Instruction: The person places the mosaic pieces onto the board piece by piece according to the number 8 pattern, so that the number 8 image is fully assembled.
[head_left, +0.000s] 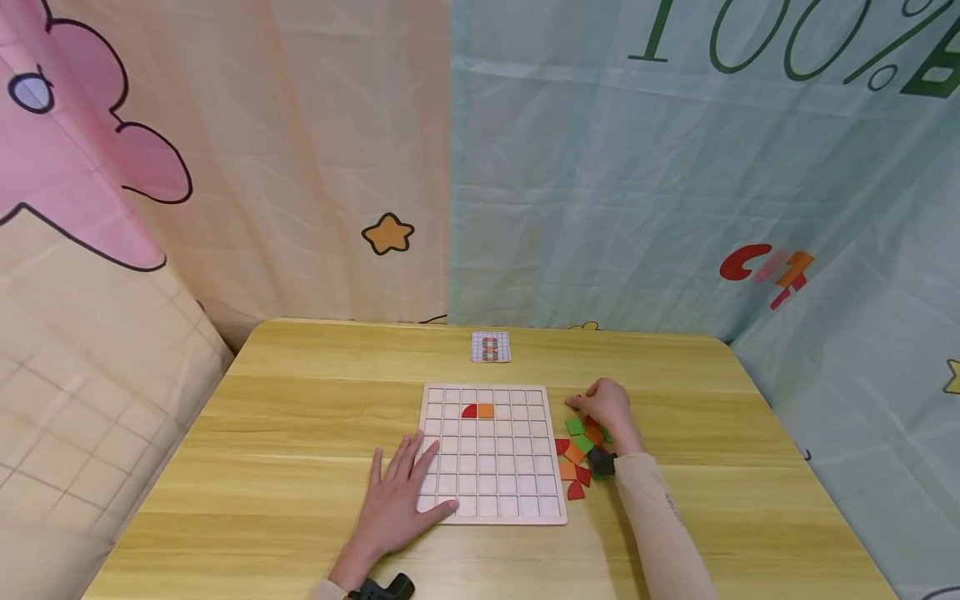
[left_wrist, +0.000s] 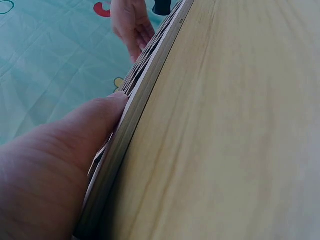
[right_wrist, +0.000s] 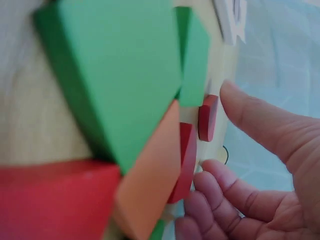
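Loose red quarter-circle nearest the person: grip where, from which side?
Probably pinch the red quarter-circle by opposite edges, coming from near right: it lies flat, bare tabletop there, grid board close on its left, another red piece just beyond.

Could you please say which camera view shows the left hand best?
The head view, showing the whole left hand, fingers spread at the edge of the board. The left wrist view shows only the thumb and its base; the right wrist view, none.
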